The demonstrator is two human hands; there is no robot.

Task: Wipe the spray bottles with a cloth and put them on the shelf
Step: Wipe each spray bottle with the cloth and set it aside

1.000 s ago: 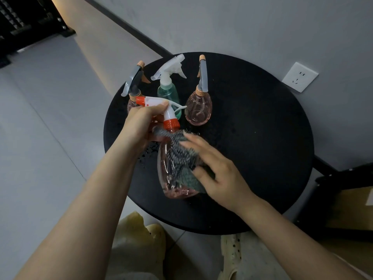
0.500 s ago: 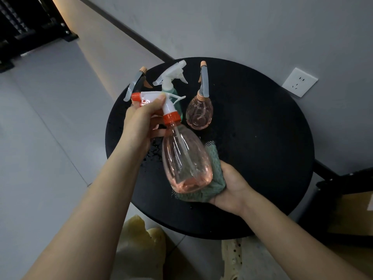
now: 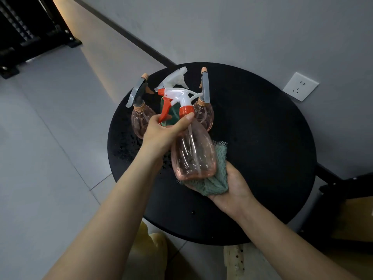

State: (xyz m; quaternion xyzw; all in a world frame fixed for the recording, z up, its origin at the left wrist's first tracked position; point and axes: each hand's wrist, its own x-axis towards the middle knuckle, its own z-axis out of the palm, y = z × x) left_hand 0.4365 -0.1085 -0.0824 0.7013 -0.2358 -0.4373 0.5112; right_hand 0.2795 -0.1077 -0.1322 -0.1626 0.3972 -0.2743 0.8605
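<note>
Left hand (image 3: 161,132) clenched round neck of pink spray bottle (image 3: 193,154), raised above desk (image 3: 262,158). Right hand (image 3: 232,184) cups green cloth (image 3: 216,178) under base. Likely light, slick plastic; neck safest hold.

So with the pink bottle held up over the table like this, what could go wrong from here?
The left hand holds the pink bottle only at its neck, so it could slip while the right hand rubs the green cloth under its base. Swinging it might also topple the three bottles standing close behind, such as the green bottle.
</note>
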